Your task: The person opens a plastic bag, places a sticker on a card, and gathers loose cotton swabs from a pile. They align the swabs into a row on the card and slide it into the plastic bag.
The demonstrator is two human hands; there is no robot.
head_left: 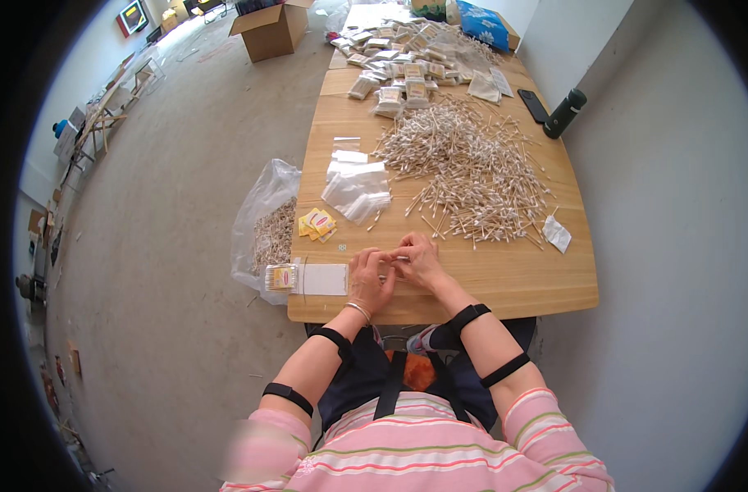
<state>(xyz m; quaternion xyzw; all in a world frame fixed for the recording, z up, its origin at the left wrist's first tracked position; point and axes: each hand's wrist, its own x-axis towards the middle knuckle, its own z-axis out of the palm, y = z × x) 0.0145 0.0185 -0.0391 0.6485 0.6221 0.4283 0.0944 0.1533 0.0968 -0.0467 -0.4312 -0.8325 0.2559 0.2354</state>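
Close together at the near edge of the wooden table are my left hand and my right hand. Their fingers curl inward and meet at the tips, pinching something small and pale that I cannot make out. Beside my left hand lies a flat white card. At its left end sits a clear pack of cotton swabs with a yellow label. Just beyond are a few yellow printed cards and a stack of clear plastic bags. A large loose pile of cotton swabs spreads past my right hand.
Many filled swab packs heap at the far end, near a blue bag. A phone and dark green bottle stand by the right wall. A clear sack of swabs hangs at the left edge. A cardboard box is on the floor.
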